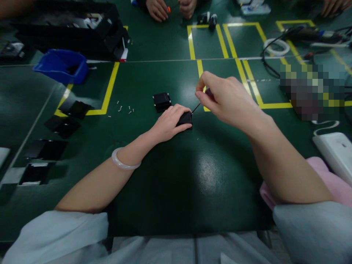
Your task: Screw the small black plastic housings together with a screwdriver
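Observation:
My left hand [174, 123] is closed around a small black box-shaped part [185, 118], pressing it to the green tabletop. In my right hand [220, 95] is a screwdriver [196, 107]; its thin shaft slants down to the part's right end, and most of the handle is hidden by my fingers. Just behind my left hand lies a second black part [162, 101] with small metal bits at its sides. Several small screws [129, 108] are scattered to the left of it.
Several black parts [46, 149] lie along the left, below a blue bin [62, 66] and black trays [110, 40]. Across the table are another person's hands [158, 9]. Cables [271, 69], a white box [337, 150] and pink cloth [319, 168] occupy the right side.

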Available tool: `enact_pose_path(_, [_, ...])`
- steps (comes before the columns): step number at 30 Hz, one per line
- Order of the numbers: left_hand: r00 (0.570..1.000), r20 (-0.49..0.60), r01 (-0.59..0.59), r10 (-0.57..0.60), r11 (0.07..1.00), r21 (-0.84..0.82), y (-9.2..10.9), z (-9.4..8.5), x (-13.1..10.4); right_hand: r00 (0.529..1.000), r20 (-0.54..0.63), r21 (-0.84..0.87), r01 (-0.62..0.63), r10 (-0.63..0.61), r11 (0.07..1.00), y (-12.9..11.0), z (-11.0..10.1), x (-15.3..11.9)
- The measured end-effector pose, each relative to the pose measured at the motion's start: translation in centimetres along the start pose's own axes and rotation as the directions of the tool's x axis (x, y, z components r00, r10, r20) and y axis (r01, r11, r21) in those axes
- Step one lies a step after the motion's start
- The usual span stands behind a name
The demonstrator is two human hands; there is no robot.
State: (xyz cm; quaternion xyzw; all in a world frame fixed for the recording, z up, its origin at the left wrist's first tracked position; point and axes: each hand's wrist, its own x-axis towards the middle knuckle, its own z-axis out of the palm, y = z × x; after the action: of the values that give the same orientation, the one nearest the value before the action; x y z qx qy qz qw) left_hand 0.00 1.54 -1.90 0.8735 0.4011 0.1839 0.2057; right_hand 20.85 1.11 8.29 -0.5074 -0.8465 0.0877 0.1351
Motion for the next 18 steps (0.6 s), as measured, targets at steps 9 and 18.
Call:
enact_pose_path(9, [1.000, 0.008, 0.007, -0.007, 1.000, -0.005, -0.01, -0.03, 0.02, 1.000, -0.019, 0.034, 0.020, -0.020, 0.999, 0.11, 0.08, -0.05])
enact_pose_path(18, [1.000, 0.010, 0.011, -0.011, 1.000, -0.011, 0.00, -0.06, 0.03, 0.999, -0.022, 0.037, 0.038, -0.037, 0.999, 0.16, 0.04, -0.07])
